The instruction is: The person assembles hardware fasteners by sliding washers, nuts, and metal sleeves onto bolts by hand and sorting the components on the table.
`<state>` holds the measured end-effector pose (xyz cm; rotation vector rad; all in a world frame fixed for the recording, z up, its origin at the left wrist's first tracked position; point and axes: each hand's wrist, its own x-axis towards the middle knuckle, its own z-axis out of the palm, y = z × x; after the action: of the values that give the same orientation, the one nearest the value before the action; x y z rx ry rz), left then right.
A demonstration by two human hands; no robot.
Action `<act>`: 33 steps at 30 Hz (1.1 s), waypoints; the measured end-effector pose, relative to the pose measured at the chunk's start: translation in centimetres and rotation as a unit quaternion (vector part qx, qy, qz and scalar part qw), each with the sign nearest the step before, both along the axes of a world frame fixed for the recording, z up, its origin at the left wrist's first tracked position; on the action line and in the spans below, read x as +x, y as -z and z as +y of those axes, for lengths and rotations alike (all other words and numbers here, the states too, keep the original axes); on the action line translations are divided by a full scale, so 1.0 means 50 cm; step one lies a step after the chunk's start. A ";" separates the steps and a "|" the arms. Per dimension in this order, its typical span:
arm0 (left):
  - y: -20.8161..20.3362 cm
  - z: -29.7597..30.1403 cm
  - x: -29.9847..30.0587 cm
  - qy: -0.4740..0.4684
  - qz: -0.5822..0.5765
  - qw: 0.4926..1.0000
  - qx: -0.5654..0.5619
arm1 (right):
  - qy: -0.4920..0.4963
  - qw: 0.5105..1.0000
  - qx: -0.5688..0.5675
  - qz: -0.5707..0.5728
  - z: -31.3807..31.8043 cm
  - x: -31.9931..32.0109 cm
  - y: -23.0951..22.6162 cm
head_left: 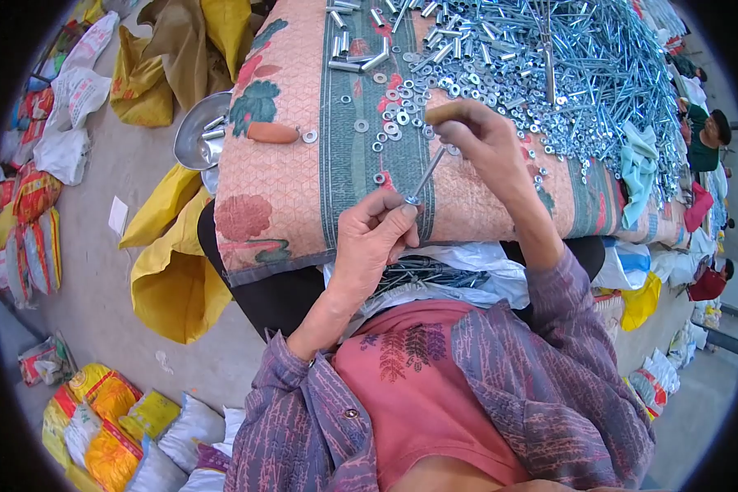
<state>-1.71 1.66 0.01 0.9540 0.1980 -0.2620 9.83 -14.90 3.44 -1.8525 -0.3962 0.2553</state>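
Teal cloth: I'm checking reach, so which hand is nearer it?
Right. The right hand is left of the teal cloth, over the table; the left hand is farther left, near its edge.

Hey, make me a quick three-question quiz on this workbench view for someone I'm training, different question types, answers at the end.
1. True or false: the left hand is holding a thin metal rod.
2. Multiple choice: what lies just to the right of the orange stub? a) a metal bowl; b) a washer; c) a yellow sack.
3. Fill in the blank: the pale blue-green cloth lies on the ____ side of the picture.

Key: 1 true; 2 b; 3 right.
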 end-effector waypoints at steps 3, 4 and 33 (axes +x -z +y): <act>-0.003 -0.003 0.002 0.002 0.005 1.000 0.000 | -0.008 0.983 -0.132 -0.123 0.020 0.042 0.054; -0.005 -0.002 0.001 0.002 0.004 1.000 0.001 | 0.010 0.947 -0.218 -0.236 0.025 0.055 0.074; -0.046 -0.010 -0.008 0.194 0.020 0.980 0.028 | -0.044 0.958 0.141 0.245 -0.073 -0.139 -0.046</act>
<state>-2.09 1.15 2.31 1.0408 0.0541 -0.6383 2.86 -18.53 5.73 -1.4309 -0.1580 0.6669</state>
